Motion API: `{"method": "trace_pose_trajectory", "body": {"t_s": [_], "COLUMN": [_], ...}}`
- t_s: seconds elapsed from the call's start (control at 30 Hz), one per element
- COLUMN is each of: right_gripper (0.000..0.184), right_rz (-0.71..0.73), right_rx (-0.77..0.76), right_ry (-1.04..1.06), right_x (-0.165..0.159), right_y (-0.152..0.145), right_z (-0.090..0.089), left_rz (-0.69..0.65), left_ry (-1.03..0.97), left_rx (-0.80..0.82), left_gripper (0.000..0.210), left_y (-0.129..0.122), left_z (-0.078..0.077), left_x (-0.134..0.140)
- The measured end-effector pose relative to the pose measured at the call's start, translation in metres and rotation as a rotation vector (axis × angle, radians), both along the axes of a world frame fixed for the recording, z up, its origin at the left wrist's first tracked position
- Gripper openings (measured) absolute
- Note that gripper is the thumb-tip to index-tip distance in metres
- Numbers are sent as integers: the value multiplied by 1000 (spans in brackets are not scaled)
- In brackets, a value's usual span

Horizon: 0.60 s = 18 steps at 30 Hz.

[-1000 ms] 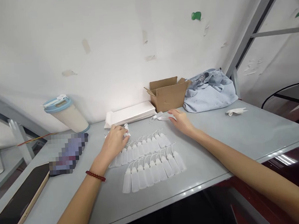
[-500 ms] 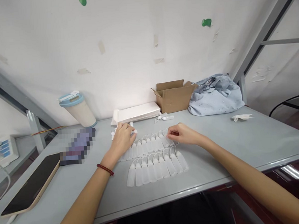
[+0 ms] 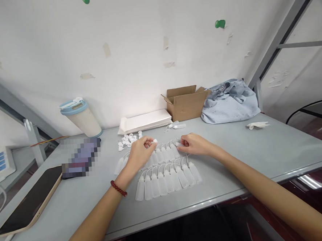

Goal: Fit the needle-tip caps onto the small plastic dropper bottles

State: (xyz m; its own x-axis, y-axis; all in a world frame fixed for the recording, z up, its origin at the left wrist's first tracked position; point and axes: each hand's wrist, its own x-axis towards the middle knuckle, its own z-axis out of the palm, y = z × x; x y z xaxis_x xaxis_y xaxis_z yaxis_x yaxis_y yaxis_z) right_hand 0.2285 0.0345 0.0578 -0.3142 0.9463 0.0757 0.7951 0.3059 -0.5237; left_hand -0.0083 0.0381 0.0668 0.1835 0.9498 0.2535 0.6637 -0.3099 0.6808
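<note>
Pinching a small white piece point(image 3: 155, 141) between thumb and fingers, the left hand point(image 3: 140, 153) has its grip closed right around the middle of the frame, over the left part of the back row of little bottles point(image 3: 164, 154). The right hand point(image 3: 197, 144) is just right of centre with its fingers curled in at that row's right end; honestly can't tell if its grip is clamped on a bottle or only resting there. Below that, lower centre, there's a front row of bottles point(image 3: 168, 182), all lying flat and fanned out a bit, thin tubes curving off their tops. A little pile of white bits point(image 3: 128, 140) sits just up and left of the left hand, and two loose bottles point(image 3: 179, 126) lie above the right one. Further back on the grey worktop point(image 3: 222, 184) you've got a flat white stack point(image 3: 147, 121), an open cardboard box point(image 3: 186, 107) and some bunched pale blue cloth point(image 3: 228, 107). Over on the left: a leaning tumbler point(image 3: 84, 121), plus a phone point(image 3: 29, 201) lower down.
</note>
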Motion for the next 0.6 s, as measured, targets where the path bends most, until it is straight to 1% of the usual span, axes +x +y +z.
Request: {"method": "trace_pose_trajectory", "body": {"t_s": [0.13, 0.23, 0.3, 0.4, 0.5, 0.6], "right_gripper": [24, 22, 24, 28, 29, 28], "right_rz": [-50, -56, -21, 86, 172, 204], "right_rx": [16, 17, -17, -133, -238, -278], "right_ry": [75, 198, 303, 446, 551, 632], "right_x": [1, -1, -3, -7, -11, -14], "right_y": [1, -1, -3, -9, -13, -15], "right_z": [2, 8, 13, 17, 17, 16], "left_rz": [-29, -69, -107, -171, -211, -247], "left_ry": [-55, -107, -146, -207, -269, -322], "left_rx": [-45, -80, -108, -164, -218, -256], "left_gripper": [27, 27, 26, 26, 26, 25], "left_y": [-2, -4, -5, -7, -9, -12], "left_z": [-2, -3, -4, -3, 0, 5], "left_x": [4, 7, 9, 12, 14, 14]}}
